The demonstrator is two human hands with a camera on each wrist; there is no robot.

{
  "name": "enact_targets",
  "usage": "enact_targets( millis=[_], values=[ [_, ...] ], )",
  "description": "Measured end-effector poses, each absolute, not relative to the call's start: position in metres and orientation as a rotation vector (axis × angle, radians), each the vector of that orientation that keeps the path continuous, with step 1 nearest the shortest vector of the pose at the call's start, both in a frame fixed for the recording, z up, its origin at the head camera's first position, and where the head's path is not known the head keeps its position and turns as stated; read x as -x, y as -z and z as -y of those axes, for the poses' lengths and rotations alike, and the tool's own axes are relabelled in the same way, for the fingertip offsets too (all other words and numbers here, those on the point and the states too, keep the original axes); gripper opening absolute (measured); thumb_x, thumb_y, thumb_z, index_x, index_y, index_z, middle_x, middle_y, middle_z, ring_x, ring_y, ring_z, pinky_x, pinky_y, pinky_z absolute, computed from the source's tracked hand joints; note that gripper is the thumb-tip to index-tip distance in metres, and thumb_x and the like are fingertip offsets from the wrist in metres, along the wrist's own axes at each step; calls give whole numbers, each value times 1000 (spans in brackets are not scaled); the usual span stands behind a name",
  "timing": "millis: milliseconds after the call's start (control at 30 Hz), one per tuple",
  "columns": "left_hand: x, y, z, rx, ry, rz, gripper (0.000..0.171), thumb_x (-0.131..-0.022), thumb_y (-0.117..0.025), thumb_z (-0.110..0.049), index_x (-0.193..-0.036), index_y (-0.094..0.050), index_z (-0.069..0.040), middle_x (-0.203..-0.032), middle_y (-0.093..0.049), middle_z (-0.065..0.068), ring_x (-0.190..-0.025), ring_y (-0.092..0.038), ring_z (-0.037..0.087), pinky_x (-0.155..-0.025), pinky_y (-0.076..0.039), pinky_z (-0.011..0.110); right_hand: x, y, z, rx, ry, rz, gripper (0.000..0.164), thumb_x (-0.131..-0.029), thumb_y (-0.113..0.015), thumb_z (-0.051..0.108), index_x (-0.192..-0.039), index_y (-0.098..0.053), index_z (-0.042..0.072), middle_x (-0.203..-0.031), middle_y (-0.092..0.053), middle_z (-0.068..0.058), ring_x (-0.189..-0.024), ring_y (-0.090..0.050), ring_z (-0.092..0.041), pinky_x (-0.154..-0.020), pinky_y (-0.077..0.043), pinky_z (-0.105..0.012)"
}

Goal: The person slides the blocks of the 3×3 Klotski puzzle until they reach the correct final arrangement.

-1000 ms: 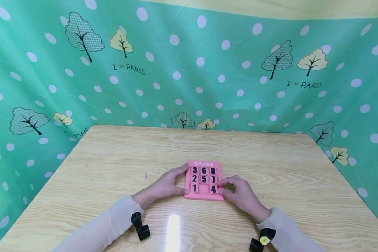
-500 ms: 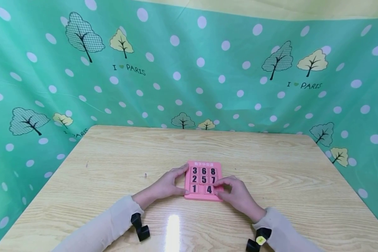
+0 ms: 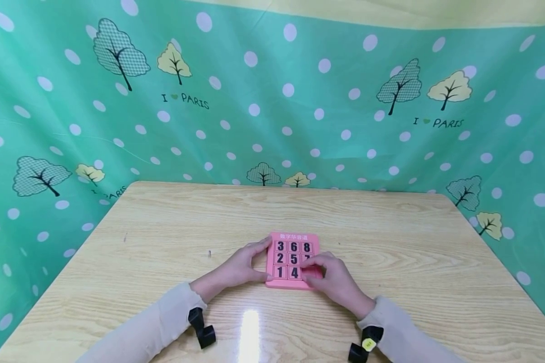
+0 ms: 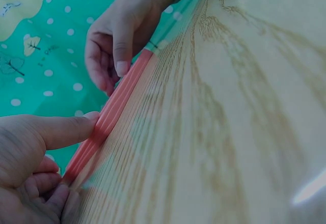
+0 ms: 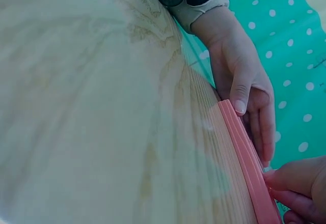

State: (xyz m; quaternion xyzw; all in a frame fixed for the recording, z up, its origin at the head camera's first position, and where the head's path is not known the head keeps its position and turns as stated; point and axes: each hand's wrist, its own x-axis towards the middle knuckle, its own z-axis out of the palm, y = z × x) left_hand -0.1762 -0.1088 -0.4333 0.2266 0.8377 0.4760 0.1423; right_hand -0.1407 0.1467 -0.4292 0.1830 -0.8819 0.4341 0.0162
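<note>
Puzzle board [image 3: 287,284] lies flat on the worktop [image 3: 172,227], at the person's 12 o'clock, w/ numbered tiles [image 3: 293,247] in rows. Tile 4 [image 3: 294,273] sits at the board's 6 o'clock; slot [image 3: 312,271] at 5 o'clock is partly hidden but looks vacant. Left hand [image 3: 238,264] has its grip round the board's 9 o'clock edge: thumb near 8, forefinger nearer 10. Right hand [image 3: 335,281] is at 4 o'clock, thumb & forefinger bent against tile 4's 3 o'clock side; can't tell if that grip pinches the tile or just pushes on it.

Board looks like thin, stiff plastic, prob. light, so it could skid on a smooth worktop w/o a brace. Best hold: outer frame at 9 o'clock, as the left hand has it, off the tile faces. Tiles prob. weigh v. little & slide easily; smooth tops may slip under a fingertip, so a side edge should give better purchase. Not esp. fragile, AFAICT, but skewing a tile could jam it vs. a neighbour, e.g. tile 7 [image 3: 306,258] at 3 o'clock.
</note>
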Motion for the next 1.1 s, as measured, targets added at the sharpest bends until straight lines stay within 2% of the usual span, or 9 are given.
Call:
enact_targets(
  millis=[367, 533, 700, 1100],
  values=[
    [176, 436, 109, -653, -1384, -2415, 93, -71, -81, -18, -147, -28, -5, -155, -24, 6, -141, -21, 30, -115, -14, 48, 146, 428, -149, -609, -1310, 2731, 24, -74, -76, 7, -98, -73, 13, -95, -64, 4, -90, -54, -14, -78, -48, -26],
    [177, 436, 109, -640, -1369, -2420, 93, -71, -80, -18, -148, -28, -8, -155, -23, 3, -142, -20, 27, -115, -14, 46, 152, 425, -155, -526, -1298, 2748, 26, -73, -76, 4, -98, -73, 12, -95, -65, 4, -94, -55, -14, -86, -49, -34],
    [177, 434, 110, -653, -1380, -2409, 93, -72, -79, -17, -148, -27, -6, -155, -22, 6, -142, -20, 29, -115, -15, 46, 158, 424, -162, -519, -1264, 2747, 25, -74, -76, 4, -98, -73, 10, -97, -67, 2, -97, -57, -18, -90, -49, -41],
    [176, 433, 109, -644, -1374, -2417, 92, -73, -80, -19, -148, -28, -6, -155, -23, 5, -142, -20, 29, -115, -14, 47, 164, 425, -166, -453, -1270, 2799, 26, -75, -74, 5, -101, -72, 11, -103, -66, -2, -102, -56, -23, -91, -48, -44]
  ],
)
